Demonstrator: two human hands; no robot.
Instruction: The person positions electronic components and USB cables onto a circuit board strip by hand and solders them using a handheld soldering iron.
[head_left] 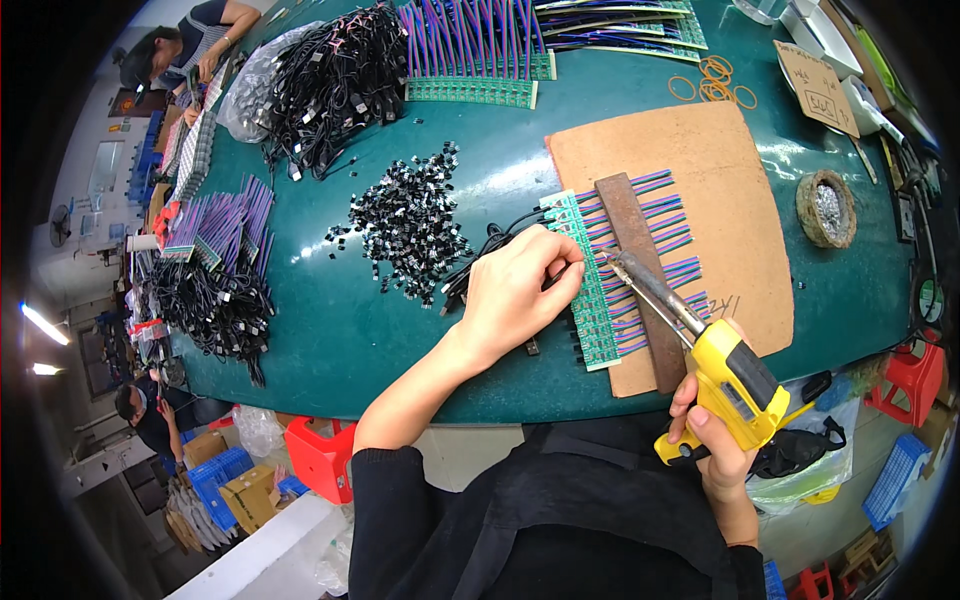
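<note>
My right hand (712, 440) grips a yellow and black soldering gun (738, 372), its metal tip reaching the green circuit board strip (598, 318). Against the strip's left side, my left hand (522, 288) is closed in a pinch near that tip; what its fingers hold is hidden. Black cables (496, 238) lie beside and partly under this hand, one running to the strip's upper end. Rows of purple and blue wires (672, 222) extend rightward from the strip. A rusty metal bar (640, 245) lies across them, on a brown board (735, 190).
A heap of small black connectors (408, 222) lies left of my hands. Bundled cables (335, 85) and wired strips (470, 92) are at the back. To the right are rubber bands (714, 82) and a round pot (826, 208). Another person (195, 45) works at far left.
</note>
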